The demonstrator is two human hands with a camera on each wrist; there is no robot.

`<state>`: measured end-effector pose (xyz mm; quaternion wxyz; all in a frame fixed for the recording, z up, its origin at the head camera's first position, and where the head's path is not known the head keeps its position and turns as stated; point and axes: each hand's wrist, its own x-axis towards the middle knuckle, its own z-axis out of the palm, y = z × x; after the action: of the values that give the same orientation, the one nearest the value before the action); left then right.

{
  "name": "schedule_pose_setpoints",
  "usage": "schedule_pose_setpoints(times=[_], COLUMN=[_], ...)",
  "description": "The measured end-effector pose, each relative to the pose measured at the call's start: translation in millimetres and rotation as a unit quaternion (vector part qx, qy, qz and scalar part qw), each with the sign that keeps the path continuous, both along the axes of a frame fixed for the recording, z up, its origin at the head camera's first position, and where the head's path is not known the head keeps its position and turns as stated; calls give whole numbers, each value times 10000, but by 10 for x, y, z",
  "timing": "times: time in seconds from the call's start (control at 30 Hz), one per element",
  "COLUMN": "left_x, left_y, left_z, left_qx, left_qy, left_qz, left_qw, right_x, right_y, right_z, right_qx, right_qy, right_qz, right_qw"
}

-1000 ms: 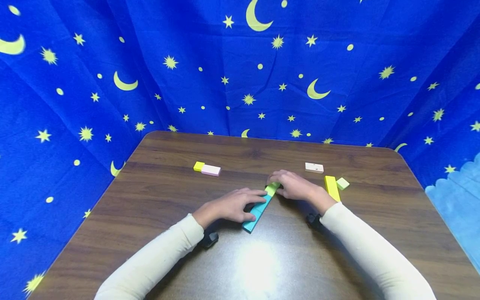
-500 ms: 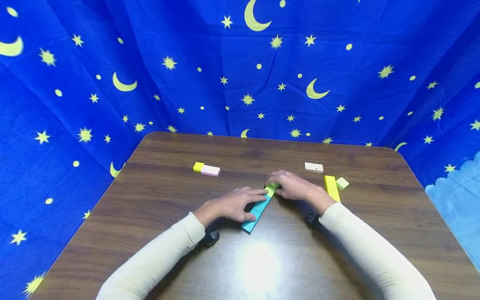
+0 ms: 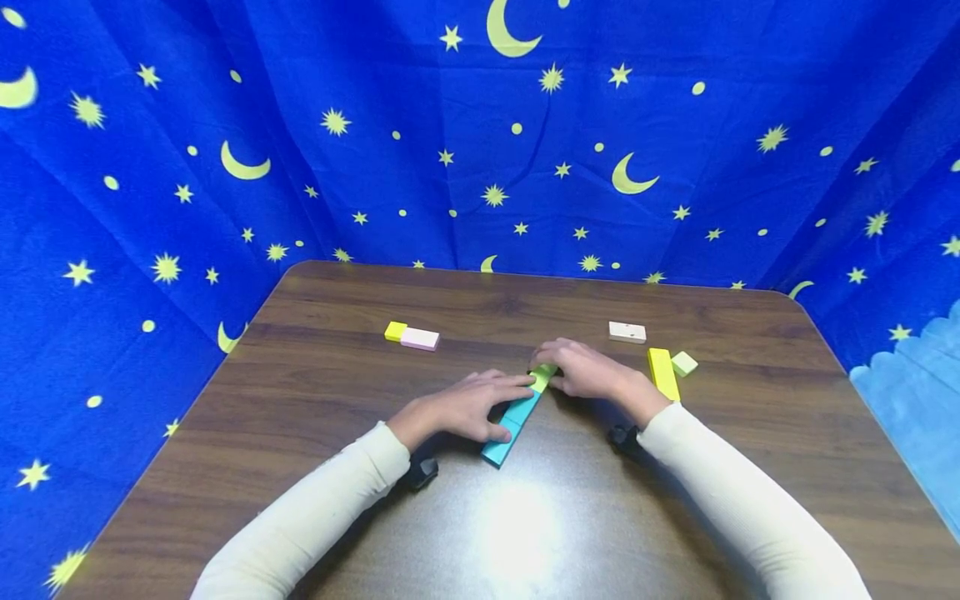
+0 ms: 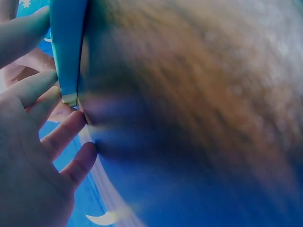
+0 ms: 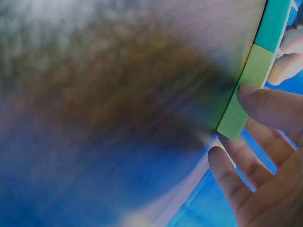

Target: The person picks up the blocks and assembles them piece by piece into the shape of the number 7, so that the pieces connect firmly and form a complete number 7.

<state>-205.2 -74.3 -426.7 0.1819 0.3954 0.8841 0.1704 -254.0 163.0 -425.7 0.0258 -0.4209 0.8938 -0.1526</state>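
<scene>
A slanting row of flat blocks lies mid-table in the head view: two teal blocks (image 3: 498, 451) end to end, then a light green block (image 3: 542, 380) at the far end. My left hand (image 3: 467, 408) lies along the row's left side, fingers loosely extended. Its thumb touches the nearer teal part, and its index finger reaches the green block. In the left wrist view, its fingers touch the teal edge. My right hand (image 3: 583, 371) pinches the green block's far end, its thumb (image 5: 260, 101) on one face and its other fingers opposite.
A yellow block (image 3: 395, 331) and a pale pink block (image 3: 420, 339) touch at back left. Behind my right hand stands a whitish block (image 3: 627, 332); a long yellow block (image 3: 663, 373) and a pale green block (image 3: 684, 364) lie by the right forearm. A starry blue curtain (image 3: 420, 108) borders the table.
</scene>
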Motion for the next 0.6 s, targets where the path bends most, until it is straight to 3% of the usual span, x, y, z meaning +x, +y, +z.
schedule_pose_setpoints(times=[0.6], left_x=[6], left_y=[-19], left_z=[-5], left_qx=[-57], left_qy=[-84], left_qz=[3], left_qw=[9999], right_x=[22], right_y=[-15], right_z=[6], right_qx=[-32], right_qy=[-4], right_qz=[40], right_qw=[10000])
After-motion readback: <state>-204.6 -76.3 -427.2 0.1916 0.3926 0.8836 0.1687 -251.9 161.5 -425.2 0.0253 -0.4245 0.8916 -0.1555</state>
